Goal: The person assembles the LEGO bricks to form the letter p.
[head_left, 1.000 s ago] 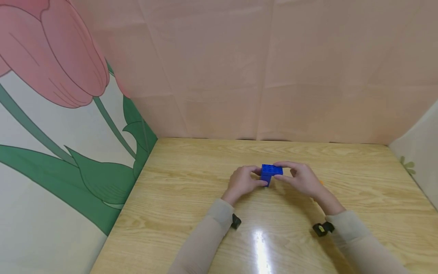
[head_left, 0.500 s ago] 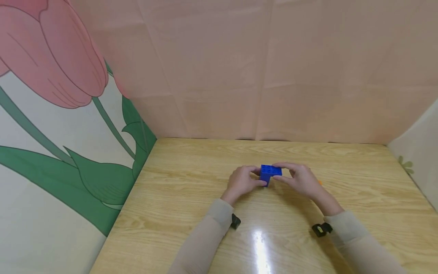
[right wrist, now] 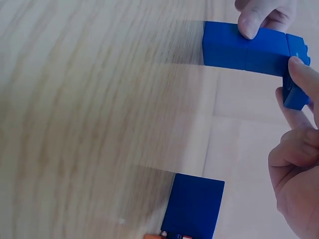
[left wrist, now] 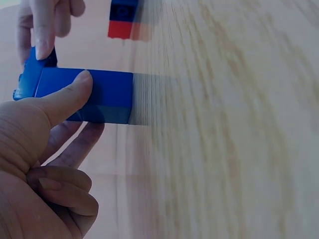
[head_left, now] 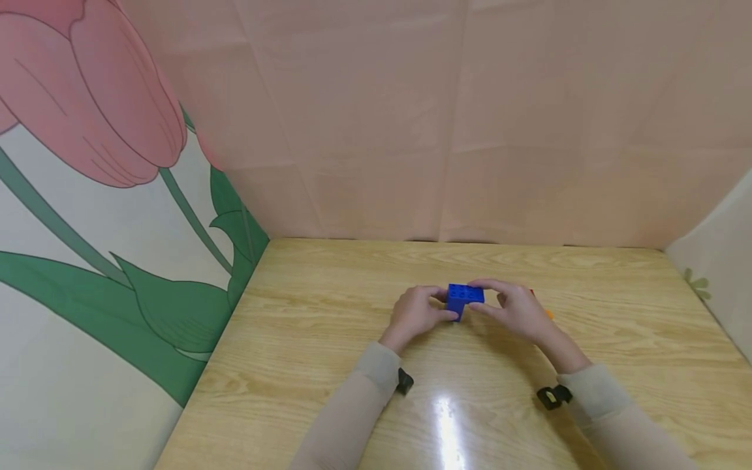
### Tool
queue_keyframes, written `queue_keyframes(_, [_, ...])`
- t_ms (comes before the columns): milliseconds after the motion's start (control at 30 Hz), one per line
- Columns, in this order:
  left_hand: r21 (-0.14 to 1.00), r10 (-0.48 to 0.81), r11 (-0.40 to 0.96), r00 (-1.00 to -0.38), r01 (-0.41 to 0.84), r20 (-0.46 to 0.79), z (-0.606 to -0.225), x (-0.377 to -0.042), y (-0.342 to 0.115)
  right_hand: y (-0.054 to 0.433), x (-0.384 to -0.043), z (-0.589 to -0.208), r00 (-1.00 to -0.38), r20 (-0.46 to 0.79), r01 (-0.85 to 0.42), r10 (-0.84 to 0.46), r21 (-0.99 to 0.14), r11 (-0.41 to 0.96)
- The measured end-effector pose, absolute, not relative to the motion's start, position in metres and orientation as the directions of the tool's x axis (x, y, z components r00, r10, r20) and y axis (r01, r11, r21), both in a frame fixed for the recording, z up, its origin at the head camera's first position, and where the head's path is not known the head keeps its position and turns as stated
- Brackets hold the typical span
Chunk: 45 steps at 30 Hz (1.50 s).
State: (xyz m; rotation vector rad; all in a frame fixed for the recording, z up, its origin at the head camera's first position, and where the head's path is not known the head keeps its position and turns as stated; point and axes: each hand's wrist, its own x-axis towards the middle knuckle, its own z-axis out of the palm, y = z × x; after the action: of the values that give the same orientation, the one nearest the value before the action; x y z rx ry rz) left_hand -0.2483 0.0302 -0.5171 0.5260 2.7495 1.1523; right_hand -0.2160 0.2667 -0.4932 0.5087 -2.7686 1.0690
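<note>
Near the middle of the table stands a blue toy-brick stack (head_left: 455, 307), upright, with a studded blue brick (head_left: 467, 293) across its top that overhangs to the right. My left hand (head_left: 415, 310) grips the upright part from the left. In the left wrist view its thumb lies along one side of the upright blue bricks (left wrist: 112, 92), fingers on the opposite side. My right hand (head_left: 514, 308) pinches the overhanging end between thumb and fingers. The right wrist view shows that top brick (right wrist: 295, 94) between them, and a seam in the upright part.
Right of the stack, partly hidden behind my right hand, lie an orange piece (head_left: 549, 314) and a red piece (head_left: 532, 292). A separate blue block (right wrist: 194, 205) stands on the wooden table (head_left: 329, 287), with orange and red bits beside it. A pink cloth (head_left: 364, 130) hangs behind.
Both hands keep their hold on the blue bricks and have hardly moved. A bit of the red piece now shows beside my right hand.
</note>
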Motion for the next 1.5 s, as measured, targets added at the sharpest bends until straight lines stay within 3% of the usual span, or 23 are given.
queue_keyframes(433, [0.728, 0.348, 0.642, -0.938, 0.241, 0.004, -0.517, -0.249, 0.031, 0.28, -0.214, -0.49, -0.954, 0.199, -0.295, -0.225, -0.756, 0.585])
queue_keyframes(800, [0.735, 0.34, 0.638, -0.94, 0.228, -0.003, -0.518, -0.249, 0.03, 0.312, -0.218, -0.481, -0.964, 0.214, -0.265, -0.16, -0.691, 0.672])
queue_keyframes(1500, [0.741, 0.331, 0.636, -0.944, 0.214, -0.011, -0.519, -0.248, 0.031, 0.353, -0.223, -0.497, -0.992, 0.124, -0.104, -0.025, -0.688, 0.718])
